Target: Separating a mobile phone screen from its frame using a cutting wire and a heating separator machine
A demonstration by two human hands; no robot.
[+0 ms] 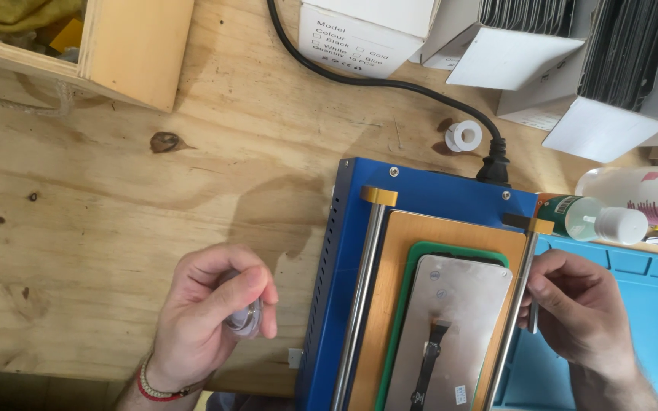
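Small clear plastic spool (244,318): round, translucent, pinched upright, over wooden surface (100,198). Thin metal tool (535,316): slender, silvery, near-vertical, just beside blue machine's (428,194) right rail (513,304).

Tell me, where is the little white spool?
The white spool lies on the wooden table, upper middle of the head view, beside the black power cable.

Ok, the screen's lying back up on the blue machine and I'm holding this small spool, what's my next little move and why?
Probably bring the left hand with its small clear spool across to the phone screen. The screen lies back up in the green frame on the blue machine, and the right hand already waits at the right rail.
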